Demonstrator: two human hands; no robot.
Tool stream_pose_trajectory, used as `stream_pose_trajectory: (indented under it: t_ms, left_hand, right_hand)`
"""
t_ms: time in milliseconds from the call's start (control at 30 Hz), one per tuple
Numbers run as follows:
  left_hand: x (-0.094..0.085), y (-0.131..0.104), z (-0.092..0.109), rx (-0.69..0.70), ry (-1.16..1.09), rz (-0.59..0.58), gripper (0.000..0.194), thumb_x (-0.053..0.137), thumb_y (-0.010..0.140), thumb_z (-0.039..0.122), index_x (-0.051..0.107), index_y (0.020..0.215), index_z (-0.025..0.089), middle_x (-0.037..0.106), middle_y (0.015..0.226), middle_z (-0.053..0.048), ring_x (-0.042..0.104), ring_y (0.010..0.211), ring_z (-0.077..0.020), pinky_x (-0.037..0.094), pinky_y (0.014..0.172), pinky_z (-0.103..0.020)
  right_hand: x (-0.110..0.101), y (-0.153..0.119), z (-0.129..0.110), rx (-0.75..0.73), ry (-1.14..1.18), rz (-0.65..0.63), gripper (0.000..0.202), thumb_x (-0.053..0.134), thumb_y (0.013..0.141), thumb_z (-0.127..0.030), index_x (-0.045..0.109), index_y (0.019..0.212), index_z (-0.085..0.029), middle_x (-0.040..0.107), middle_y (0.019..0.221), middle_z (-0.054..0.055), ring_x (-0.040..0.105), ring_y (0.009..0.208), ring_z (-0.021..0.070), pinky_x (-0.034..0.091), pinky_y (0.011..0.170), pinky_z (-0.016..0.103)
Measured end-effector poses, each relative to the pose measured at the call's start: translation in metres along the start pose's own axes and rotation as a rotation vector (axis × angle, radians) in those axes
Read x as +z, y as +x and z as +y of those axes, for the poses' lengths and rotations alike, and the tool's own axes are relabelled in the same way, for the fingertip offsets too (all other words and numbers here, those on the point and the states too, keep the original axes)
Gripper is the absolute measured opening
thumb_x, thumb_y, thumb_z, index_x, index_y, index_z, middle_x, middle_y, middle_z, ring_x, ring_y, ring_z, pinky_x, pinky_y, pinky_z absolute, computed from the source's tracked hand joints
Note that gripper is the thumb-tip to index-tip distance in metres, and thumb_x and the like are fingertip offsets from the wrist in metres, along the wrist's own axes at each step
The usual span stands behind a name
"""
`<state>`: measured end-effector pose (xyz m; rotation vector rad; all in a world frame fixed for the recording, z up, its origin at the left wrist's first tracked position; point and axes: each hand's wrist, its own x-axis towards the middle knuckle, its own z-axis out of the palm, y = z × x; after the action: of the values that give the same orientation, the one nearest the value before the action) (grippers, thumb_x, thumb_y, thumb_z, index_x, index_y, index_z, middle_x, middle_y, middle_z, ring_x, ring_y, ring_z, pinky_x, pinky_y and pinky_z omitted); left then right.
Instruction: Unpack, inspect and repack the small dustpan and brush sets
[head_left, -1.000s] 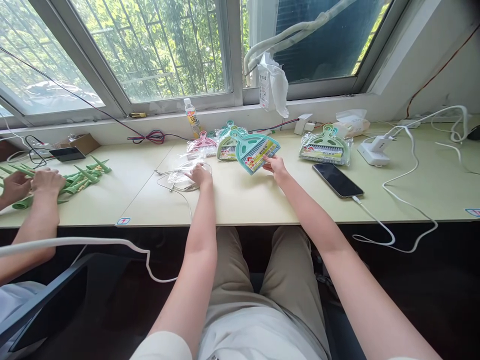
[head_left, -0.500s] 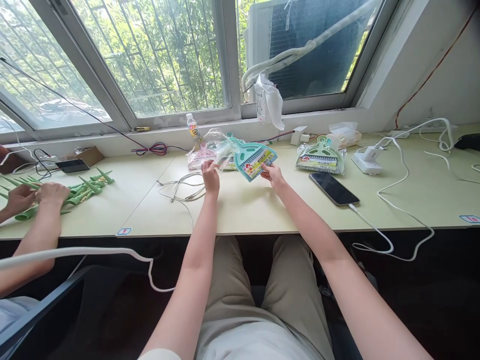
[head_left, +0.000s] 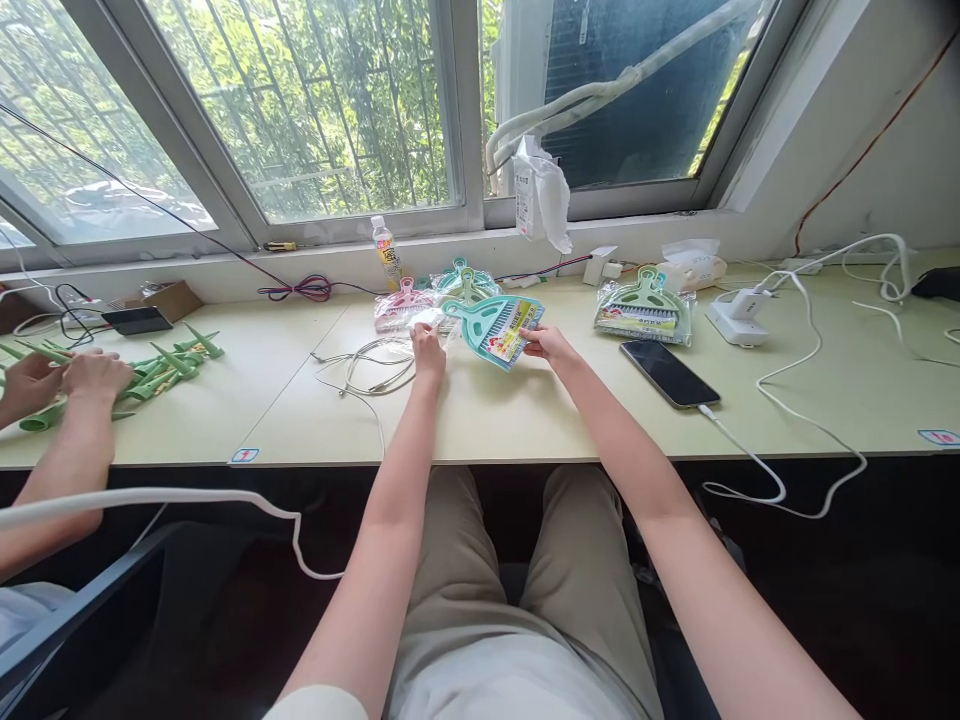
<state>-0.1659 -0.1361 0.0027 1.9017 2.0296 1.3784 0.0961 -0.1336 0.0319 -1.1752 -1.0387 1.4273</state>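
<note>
A teal dustpan and brush set [head_left: 486, 325] with a printed label is held above the table, tilted, its handle toward the left. My right hand [head_left: 547, 343] grips its labelled right edge. Clear crinkled plastic is pinched in my left hand [head_left: 427, 345], just left of the set's handle. Behind them lie a pink wrapped set [head_left: 405, 305] and green wrapped sets [head_left: 466, 282]. Another green wrapped set [head_left: 645, 308] lies to the right, by the tissue pack.
A phone [head_left: 670, 375] on a white cable and a white charger [head_left: 739, 320] are at right. Coiled cable [head_left: 375, 368] lies at left, a bottle [head_left: 386, 252] behind. Another person's hands [head_left: 94, 373] hold green pieces [head_left: 176, 365] at far left.
The held dustpan set has moved slightly left and down. My left hand has shifted a little right and down, and the plastic has dropped away from the handle, exposing the sets behind.
</note>
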Motion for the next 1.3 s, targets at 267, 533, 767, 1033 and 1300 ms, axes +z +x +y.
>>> stream_pose_trajectory:
  t_ms: [267, 533, 767, 1033, 1300]
  left_hand:
    - [0.000, 0.001, -0.001, 0.001, -0.002, 0.035, 0.064, 0.045, 0.075, -0.003, 0.063, 0.135, 0.011, 0.049, 0.133, -0.021, 0.045, 0.131, -0.0371, 0.040, 0.114, -0.054]
    - [0.001, -0.001, 0.011, 0.237, 0.028, -0.050, 0.068, 0.043, 0.078, -0.002, 0.066, 0.139, 0.018, 0.056, 0.132, -0.018, 0.053, 0.127, -0.0328, 0.047, 0.111, -0.051]
    - [-0.004, -0.011, 0.032, 0.311, 0.089, 0.030, 0.063, 0.053, 0.087, 0.012, 0.059, 0.148, 0.025, 0.052, 0.151, -0.012, 0.044, 0.143, -0.0323, 0.038, 0.121, -0.050]
    - [-0.015, 0.004, 0.027, -0.354, -0.613, 0.097, 0.080, 0.058, 0.096, 0.053, 0.026, 0.164, 0.025, 0.044, 0.160, -0.019, 0.039, 0.152, -0.0313, 0.039, 0.118, -0.051]
    - [-0.006, -0.008, 0.032, -0.231, -1.148, -0.524, 0.052, 0.072, 0.085, 0.044, 0.063, 0.130, 0.020, 0.076, 0.115, -0.009, 0.069, 0.118, -0.0275, 0.051, 0.107, -0.045]
  right_hand:
    - [0.001, -0.005, -0.003, 0.014, -0.113, 0.073, 0.015, 0.073, 0.087, -0.005, 0.066, 0.079, -0.015, 0.072, 0.063, 0.001, 0.066, 0.052, 0.0108, 0.055, 0.054, 0.020]
    - [0.012, -0.011, -0.001, -0.082, -0.160, -0.073, 0.009, 0.072, 0.089, -0.008, 0.070, 0.088, -0.016, 0.072, 0.065, 0.000, 0.064, 0.053, 0.0106, 0.054, 0.057, 0.022]
    - [0.015, -0.012, 0.003, -0.075, -0.020, 0.036, 0.011, 0.074, 0.088, -0.012, 0.065, 0.085, -0.018, 0.072, 0.069, -0.001, 0.066, 0.057, 0.0106, 0.052, 0.062, 0.022]
    - [0.014, -0.008, 0.004, -0.099, 0.127, 0.058, 0.016, 0.080, 0.083, -0.019, 0.064, 0.087, -0.020, 0.073, 0.074, -0.002, 0.064, 0.061, 0.0088, 0.053, 0.067, 0.021]
    - [0.020, -0.010, 0.009, -0.114, 0.059, -0.023, 0.024, 0.086, 0.077, -0.024, 0.065, 0.088, -0.018, 0.078, 0.087, 0.005, 0.069, 0.062, 0.0119, 0.042, 0.050, 0.019]
